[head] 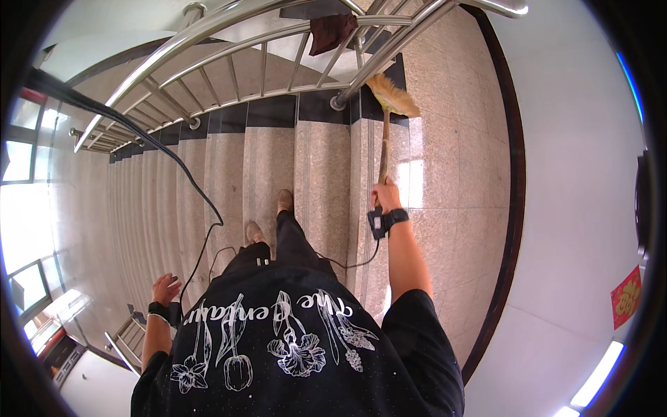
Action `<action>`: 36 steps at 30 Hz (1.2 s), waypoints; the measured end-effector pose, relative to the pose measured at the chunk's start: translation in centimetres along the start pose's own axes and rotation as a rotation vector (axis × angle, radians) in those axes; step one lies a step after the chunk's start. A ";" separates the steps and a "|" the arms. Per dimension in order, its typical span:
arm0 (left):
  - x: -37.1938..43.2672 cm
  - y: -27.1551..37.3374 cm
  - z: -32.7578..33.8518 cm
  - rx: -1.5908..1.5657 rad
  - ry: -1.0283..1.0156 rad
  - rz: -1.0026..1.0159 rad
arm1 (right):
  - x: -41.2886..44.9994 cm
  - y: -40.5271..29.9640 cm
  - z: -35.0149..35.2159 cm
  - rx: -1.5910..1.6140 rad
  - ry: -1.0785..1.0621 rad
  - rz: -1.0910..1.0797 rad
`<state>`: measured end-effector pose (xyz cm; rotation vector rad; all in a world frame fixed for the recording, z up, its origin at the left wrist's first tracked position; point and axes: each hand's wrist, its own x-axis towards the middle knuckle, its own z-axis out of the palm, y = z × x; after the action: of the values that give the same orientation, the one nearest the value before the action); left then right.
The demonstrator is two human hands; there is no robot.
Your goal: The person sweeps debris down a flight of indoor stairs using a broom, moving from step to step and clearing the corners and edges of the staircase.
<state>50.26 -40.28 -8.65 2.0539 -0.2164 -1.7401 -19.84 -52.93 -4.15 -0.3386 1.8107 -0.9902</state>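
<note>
My right hand (386, 196) grips the wooden handle of a straw broom (392, 99). The tan bristles fan out over the dark stone border at the top of the staircase, close to the foot of a railing post. Down at the lower left, my left hand (165, 289) hangs in the air with its fingers apart, holding nothing. Both wrists wear black straps with small devices. Under me are speckled stone stairs (268, 167), where my two shoes rest on neighbouring steps.
A stainless steel railing (219, 86) runs along the stairs, with a dark red cloth (332, 33) draped over it. Black cables (194, 180) hang near my left side. A tiled landing (448, 172) meets a white wall (563, 172) with dark skirting. Another railing (125, 339) stands at lower left.
</note>
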 end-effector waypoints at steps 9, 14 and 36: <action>2.8 4.0 4.5 0.158 -0.067 0.043 | -15.2 8.1 -2.5 -0.354 0.027 0.125; 6.3 5.6 5.5 0.162 -0.215 0.048 | -23.9 9.2 -2.6 -0.563 -0.076 0.142; 3.3 2.7 1.5 0.124 -0.070 0.004 | -20.1 5.1 0.7 -0.344 -0.358 0.166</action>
<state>49.89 -44.36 -10.63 2.0777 -0.3578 -1.8400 -9.06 -37.61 4.69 -0.5311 1.6418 -0.4645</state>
